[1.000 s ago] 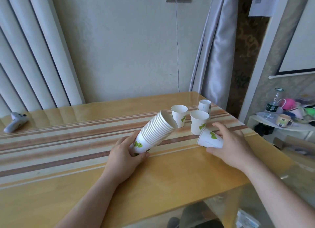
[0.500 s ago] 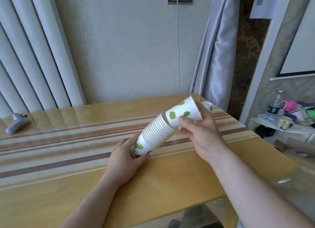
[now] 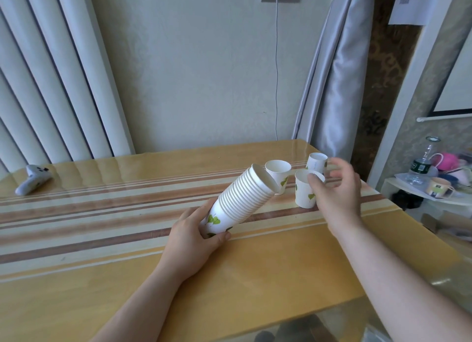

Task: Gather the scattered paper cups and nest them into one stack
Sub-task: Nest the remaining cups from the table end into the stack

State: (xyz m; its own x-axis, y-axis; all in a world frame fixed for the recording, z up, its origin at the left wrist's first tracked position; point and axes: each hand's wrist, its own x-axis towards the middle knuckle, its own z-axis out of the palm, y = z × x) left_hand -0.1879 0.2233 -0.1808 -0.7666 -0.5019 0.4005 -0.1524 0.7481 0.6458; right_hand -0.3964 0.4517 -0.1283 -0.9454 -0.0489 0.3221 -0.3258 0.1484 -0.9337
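Observation:
My left hand (image 3: 190,239) grips the base of a long stack of nested white paper cups (image 3: 242,199) with green leaf prints, tilted up and to the right, its mouth open. Three loose cups stand upright on the table beyond it: one (image 3: 278,176) just behind the stack's mouth, one (image 3: 302,192) to the right, and a far one (image 3: 316,162) near the table's back corner. My right hand (image 3: 334,191) hovers over the right cup with fingers spread, its thumb at that cup's rim, holding nothing.
The wooden table (image 3: 268,265) has brown and cream stripes and a glossy cover. A white game controller (image 3: 32,182) lies at its far left. A side shelf (image 3: 431,196) with a bottle, mug and bowls stands to the right. A curtain hangs behind the table corner.
My right hand picked up a lying cup, slid it into the stack's mouth, let go, and moved right toward the standing cups. The left hand kept the stack in place.

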